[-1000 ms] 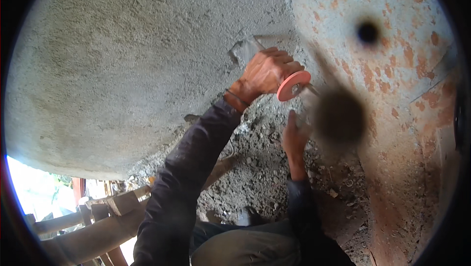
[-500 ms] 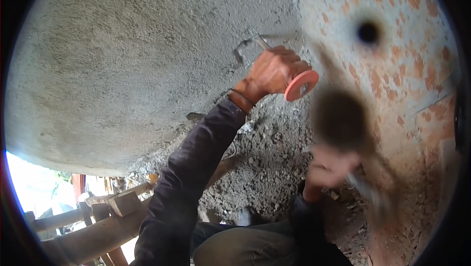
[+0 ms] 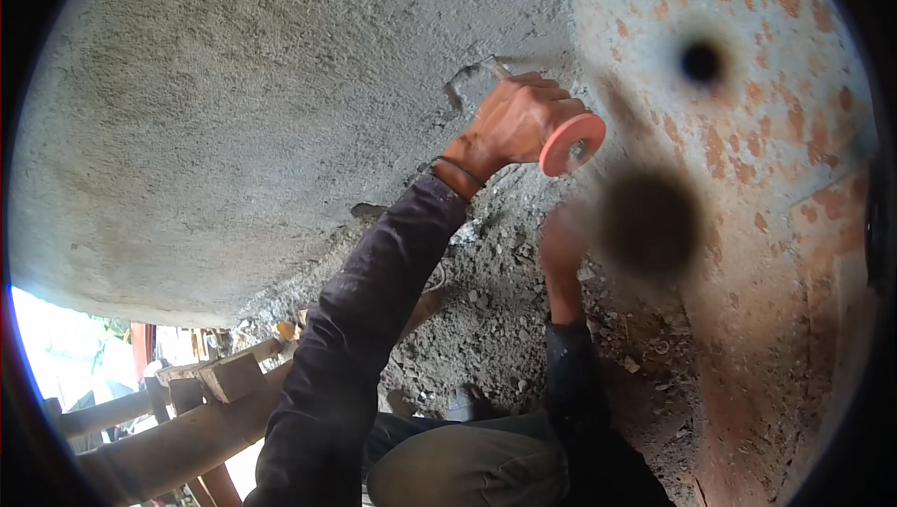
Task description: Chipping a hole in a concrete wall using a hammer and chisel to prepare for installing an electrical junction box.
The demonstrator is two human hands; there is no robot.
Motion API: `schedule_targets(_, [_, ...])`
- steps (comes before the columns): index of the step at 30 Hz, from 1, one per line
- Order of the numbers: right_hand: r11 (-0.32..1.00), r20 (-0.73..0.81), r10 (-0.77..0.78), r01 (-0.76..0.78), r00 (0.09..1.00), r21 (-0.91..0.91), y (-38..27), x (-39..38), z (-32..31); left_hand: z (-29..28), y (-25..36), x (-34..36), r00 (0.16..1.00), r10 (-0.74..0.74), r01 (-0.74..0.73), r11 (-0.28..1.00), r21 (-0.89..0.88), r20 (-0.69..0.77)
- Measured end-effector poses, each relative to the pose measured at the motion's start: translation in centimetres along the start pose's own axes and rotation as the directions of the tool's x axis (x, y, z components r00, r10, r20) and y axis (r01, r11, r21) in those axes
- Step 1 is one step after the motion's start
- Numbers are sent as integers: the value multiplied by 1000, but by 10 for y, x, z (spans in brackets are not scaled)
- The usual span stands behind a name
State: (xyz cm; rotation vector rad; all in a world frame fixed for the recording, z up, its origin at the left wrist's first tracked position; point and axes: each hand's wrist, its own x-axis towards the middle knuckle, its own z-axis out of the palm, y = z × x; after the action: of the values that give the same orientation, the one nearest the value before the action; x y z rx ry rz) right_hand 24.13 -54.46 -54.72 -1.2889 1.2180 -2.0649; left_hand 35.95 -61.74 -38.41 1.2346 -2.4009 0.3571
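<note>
– Since half a second ago, the right hand [image 3: 563, 236] has swung up and leftward from low on the right, and now it shows as a blur below the left hand [image 3: 519, 124].

– And the left one?

– Much where it was, only slightly higher in view. Its fingers are wrapped tightly round a chisel [image 3: 502, 69].

– Where is that chisel exactly?

– It runs through the fist. Its thin metal end comes out above the knuckles, by a chipped recess [image 3: 464, 86] in the rough grey wall [image 3: 234, 133]. At the fist's other side sits an orange-red disc [image 3: 559, 147] with a metallic middle.

– Are the hands together?

– No, apart, the right one just under the disc. I cannot tell what its fingers are closed on: it is smeared by motion, and a dark round blot [image 3: 651, 225] covers the space to its right.

– What lies around them?

– Loose grey rubble [image 3: 495, 320] beneath, between the two forearms. On the right stands a pale wall with orange patches [image 3: 747, 152]. At lower left, a thick wooden pole [image 3: 187, 437] runs beside the left sleeve [image 3: 360, 283], and the person's knee [image 3: 467, 465] shows at the bottom.
</note>
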Motion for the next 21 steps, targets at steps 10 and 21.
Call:
schedule_targets(10, [685,670,508,-726,541,66,-26,16,-80,0,18,-50,992,-18,11,998,57,124])
schedule_targets(21, [552,715,448,-795,537,251,-46,32,-87,-14,20,-48,995,-18,5,991,132,101])
